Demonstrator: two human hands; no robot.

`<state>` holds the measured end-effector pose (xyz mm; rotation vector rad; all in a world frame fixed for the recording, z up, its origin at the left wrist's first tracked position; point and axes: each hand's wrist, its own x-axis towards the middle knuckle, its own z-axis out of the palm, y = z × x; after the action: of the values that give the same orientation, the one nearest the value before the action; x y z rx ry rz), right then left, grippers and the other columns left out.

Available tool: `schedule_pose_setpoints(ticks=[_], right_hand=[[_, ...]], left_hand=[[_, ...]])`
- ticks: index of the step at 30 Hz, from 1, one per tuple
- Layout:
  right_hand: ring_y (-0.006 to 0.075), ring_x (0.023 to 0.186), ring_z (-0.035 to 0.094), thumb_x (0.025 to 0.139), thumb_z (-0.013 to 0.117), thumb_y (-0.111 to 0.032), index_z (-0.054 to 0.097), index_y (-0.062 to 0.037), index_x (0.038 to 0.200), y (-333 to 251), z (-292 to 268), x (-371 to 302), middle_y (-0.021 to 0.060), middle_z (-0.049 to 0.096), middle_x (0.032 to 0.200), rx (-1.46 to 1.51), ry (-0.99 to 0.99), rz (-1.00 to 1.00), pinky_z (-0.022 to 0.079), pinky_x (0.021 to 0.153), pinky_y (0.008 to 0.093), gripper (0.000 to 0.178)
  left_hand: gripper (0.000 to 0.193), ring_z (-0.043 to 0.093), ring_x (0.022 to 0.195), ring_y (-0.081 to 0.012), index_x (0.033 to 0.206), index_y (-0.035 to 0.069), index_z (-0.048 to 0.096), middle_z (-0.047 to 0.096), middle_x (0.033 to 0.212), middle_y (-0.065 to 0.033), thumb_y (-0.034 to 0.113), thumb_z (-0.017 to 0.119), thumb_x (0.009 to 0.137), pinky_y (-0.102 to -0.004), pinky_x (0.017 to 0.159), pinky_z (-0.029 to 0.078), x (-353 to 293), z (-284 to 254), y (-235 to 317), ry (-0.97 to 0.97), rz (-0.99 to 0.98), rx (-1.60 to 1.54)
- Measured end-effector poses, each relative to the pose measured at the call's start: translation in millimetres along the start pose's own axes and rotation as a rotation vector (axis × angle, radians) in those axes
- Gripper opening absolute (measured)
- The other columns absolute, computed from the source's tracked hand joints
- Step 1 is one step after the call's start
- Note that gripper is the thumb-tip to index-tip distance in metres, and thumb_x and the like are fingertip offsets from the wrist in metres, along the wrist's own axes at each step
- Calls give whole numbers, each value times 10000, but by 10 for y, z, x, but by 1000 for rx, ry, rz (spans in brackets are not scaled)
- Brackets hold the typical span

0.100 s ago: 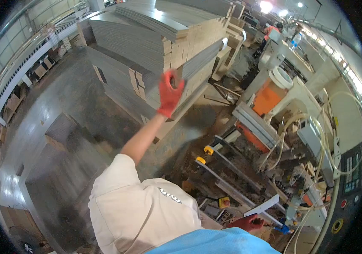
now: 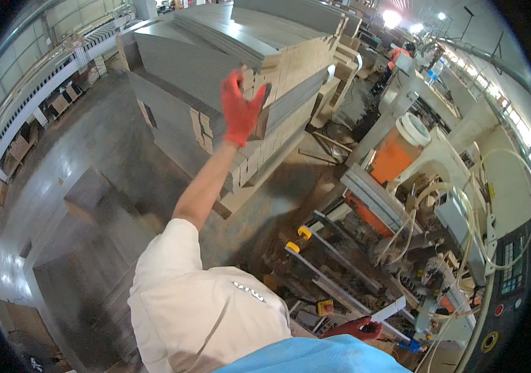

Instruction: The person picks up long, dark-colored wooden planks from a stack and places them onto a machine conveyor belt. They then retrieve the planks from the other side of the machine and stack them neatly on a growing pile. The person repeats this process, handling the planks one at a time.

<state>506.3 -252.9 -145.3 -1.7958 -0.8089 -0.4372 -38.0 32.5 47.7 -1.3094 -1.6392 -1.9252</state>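
Observation:
My left hand (image 2: 240, 112), in a red glove, is stretched out in front of a tall stack of grey panels (image 2: 184, 68). Thumb and fingers are spread, with nothing between them. Whether the fingertips touch the pale panel edges behind them, I cannot tell. Low on the right, beside my body, my right hand (image 2: 355, 328) also wears a red glove. Its fingers curl around the near end of a narrow, pale flat board (image 2: 389, 309), partly hidden by the hand and my blue apron (image 2: 315, 355).
To the right stands a machine with metal rails (image 2: 334, 280), yellow rollers (image 2: 298, 239), looping hoses and a control panel (image 2: 512, 267). Another grey panel stack (image 2: 85, 280) is at lower left. A roller conveyor (image 2: 41, 93) runs along the far left. A person (image 2: 396, 57) is far off.
My left hand has moved slightly up and left, and its fingers have spread wider. My right hand and the pale board have shifted a little to the left and down.

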Motion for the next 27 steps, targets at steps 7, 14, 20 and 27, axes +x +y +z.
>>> schedule_pose_setpoints(ticks=[7, 14, 20, 27], right_hand=[[283, 1050, 568, 1096, 552, -182, 520, -102, 1406, -531, 360, -219, 119, 552, 1279, 225, -222, -55, 473, 828, 506, 322], [237, 1027, 574, 1057, 585, -38, 535, -81, 1373, -887, 497, -423, 135, 585, 1248, 224, -218, -57, 488, 854, 437, 322], [234, 1012, 561, 1054, 556, 7, 546, -66, 1345, -838, 368, -428, 133, 593, 1246, 318, -304, -81, 478, 850, 411, 300], [247, 1046, 571, 1015, 575, 62, 556, -49, 1334, -801, 288, -209, 139, 579, 1302, 195, -394, -25, 491, 905, 388, 337]], left_hand=[[852, 414, 1322, -379, 1374, 134, 543, 590, 1314, -184, 608, 840, 732, -480, 1099, 374, 970, 630, -90, 21, -197, 397], [663, 517, 1202, -368, 1327, 129, 553, 596, 1244, -205, 279, 871, 764, -467, 996, 471, 1184, 649, -857, 119, -357, -335], [405, 676, 1063, -247, 1257, 45, 630, 680, 1178, -137, 117, 754, 878, -377, 807, 602, 1598, -371, -1542, -341, -513, -919], [501, 651, 1211, -234, 1436, -29, 520, 656, 1357, -148, 173, 593, 984, -339, 1035, 529, -492, -1161, 616, -351, -816, -1066]])
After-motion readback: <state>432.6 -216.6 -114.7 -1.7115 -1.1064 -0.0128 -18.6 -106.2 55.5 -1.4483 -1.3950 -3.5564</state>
